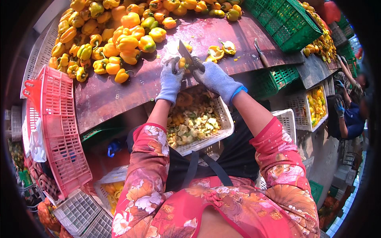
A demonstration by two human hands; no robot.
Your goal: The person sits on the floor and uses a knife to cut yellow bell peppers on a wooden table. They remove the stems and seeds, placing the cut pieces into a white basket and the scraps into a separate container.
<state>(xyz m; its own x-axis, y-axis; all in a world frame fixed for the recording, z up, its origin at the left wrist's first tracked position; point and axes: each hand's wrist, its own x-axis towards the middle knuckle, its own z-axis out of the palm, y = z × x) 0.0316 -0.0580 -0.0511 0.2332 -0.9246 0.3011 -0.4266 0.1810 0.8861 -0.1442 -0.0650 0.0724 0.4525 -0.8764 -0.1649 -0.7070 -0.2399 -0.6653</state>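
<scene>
My right hand [213,76], in a grey-blue knit glove with dark fingertips, grips a knife [185,51] whose blade points up and away. Close beside it, my gloved left hand [171,78] holds a small yellow pepper piece [182,63] against the blade side. Both hands are over the near edge of a worn reddish tabletop [119,99]. Cut yellow pepper halves [215,52] lie just beyond my right hand. Another piece [187,46] sits behind the blade. Below my hands, a white plastic crate [228,131] contains pale pepper cores and scraps.
Whole yellow peppers [128,44] are heaped at the back left. A second blade tool [260,53] lies at right, near a green crate [297,32]. Pink crates [64,128] stand at left. Further right are a crate of peppers [316,105] and a seated person [351,119].
</scene>
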